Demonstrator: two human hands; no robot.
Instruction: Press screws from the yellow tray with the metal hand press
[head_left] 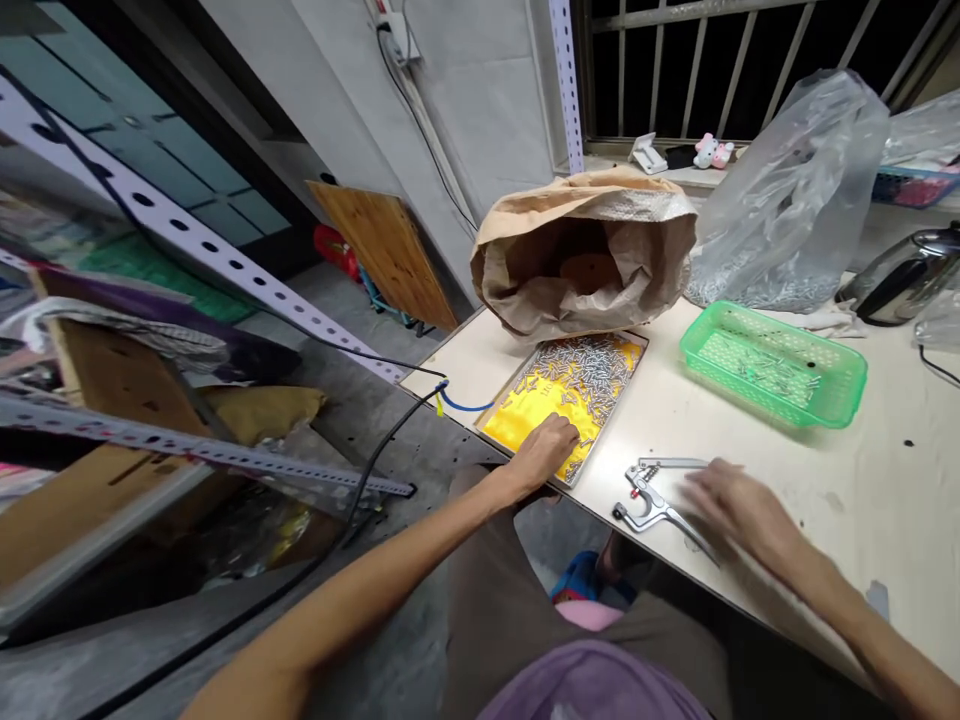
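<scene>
My left hand (546,450) rests over the near part of a shallow tray with a yellow bottom (521,410), its fingers curled together; whatever they hold is hidden. Many small metal pieces (589,370) are heaped toward the tray's far side. My right hand (739,505), blurred by motion, is over the table beside the metal hand pliers (654,508), near the end of their upper handle. The pliers lie on the tabletop with their jaws toward the tray. Whether the right fingers touch them is unclear.
An open brown paper sack (585,265) stands behind the tray. To the right is a green plastic basket (776,365) holding small metal pieces. Farther back are a clear plastic bag (795,190) and a kettle (911,275). A black cable (375,450) hangs at the table's left edge.
</scene>
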